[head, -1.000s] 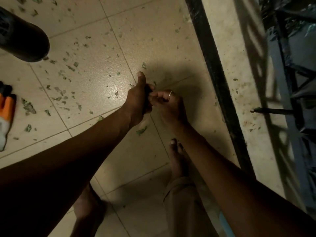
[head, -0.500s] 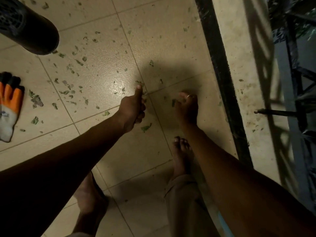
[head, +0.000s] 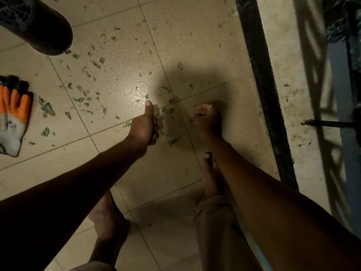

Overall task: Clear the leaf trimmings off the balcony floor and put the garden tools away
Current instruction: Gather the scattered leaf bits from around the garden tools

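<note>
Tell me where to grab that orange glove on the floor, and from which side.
Pinch the white cuff of the glove, coming down from above at its near end. It lies flat on the floor with the orange end pointing away from you, so the cuff edge is probably easiest to lift.

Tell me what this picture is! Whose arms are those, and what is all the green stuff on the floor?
There is no machine here. A person wears a camera on the head, so you look down just as they do, and the two arms are theirs. The left hand has curled fingers and its thumb sticking out. The right hand, with a ring, is curled too. I can see nothing held in either. Below are their bare feet. The green bits are leaf trimmings scattered over the tiled floor. At the left lies an orange and grey glove. Above it stands a dark round thing, perhaps a plant pot.
</note>
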Demonstrator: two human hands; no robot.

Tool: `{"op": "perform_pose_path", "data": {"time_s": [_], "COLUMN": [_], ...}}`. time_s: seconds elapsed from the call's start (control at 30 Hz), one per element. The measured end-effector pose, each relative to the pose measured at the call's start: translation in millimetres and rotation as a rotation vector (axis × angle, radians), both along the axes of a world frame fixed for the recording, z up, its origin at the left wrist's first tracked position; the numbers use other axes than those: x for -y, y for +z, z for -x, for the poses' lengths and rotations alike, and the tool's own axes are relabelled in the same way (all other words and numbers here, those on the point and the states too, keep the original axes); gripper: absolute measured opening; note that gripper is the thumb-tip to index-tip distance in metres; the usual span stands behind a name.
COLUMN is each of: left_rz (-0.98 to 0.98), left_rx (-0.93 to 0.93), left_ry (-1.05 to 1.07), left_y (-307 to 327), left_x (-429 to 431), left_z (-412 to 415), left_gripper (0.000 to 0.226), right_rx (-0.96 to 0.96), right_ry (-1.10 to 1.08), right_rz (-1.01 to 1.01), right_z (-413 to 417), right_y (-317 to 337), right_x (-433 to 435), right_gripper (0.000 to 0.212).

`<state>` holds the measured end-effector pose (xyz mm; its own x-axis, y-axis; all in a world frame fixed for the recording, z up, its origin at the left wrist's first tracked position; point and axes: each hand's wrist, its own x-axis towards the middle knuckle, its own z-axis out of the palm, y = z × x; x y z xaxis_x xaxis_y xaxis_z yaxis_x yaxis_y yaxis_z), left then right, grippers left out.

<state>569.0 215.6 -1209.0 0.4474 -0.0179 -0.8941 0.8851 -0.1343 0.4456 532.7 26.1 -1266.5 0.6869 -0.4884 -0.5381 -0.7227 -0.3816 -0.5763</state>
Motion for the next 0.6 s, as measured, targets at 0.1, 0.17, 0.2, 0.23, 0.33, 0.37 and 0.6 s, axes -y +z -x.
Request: {"op": "perform_pose_path", "data": {"time_s": [0.1, 0.17, 0.2, 0.23, 0.33, 0.37, 0.6], "left_rz": [-0.031, -0.034, -0.024, -0.011, 0.012, 0.006, -0.073], "left_rx": [0.006, 0.005, 0.004, 0.001, -0.023, -0.022, 0.054], "left_ry": [0.031, 0.046, 0.043, 0.035, 0.019, 0.015, -0.064], "left_y": [4.0, 6.4, 6.7, 7.2, 7.8, 7.3, 6.9], "left_x": [3.4, 8.0, 10.8, 13.6, 17.4, 16.7, -5.8], "left_z": [-0.8, -0.4, 0.0, 0.3, 0.4, 0.2, -3.6], "left_gripper": [0.057, 0.058, 0.060, 0.063, 0.069, 0.070, 0.054], "right_rx": [0.046, 0.082, 0.094, 0.104, 0.088, 0.074, 0.089], "right_ry": [-0.197, -0.193, -0.159, -0.123, -0.020, -0.010, -0.094], "right_rz": [-0.332, -0.436, -0.448, -0.453, -0.435, -0.451, -0.222], "right_z": [-0.6, 0.4, 1.4, 2.4, 4.8, 4.3, 16.1], "right_y": [30.0, 51.6, 60.3, 66.4, 73.5, 75.2, 57.2], "right_x": [-27.3, -45.7, -52.9, -59.3, -70.7, -72.3, -62.3], "right_gripper": [0.022, 0.023, 0.023, 0.024, 0.028, 0.028, 0.014]}}
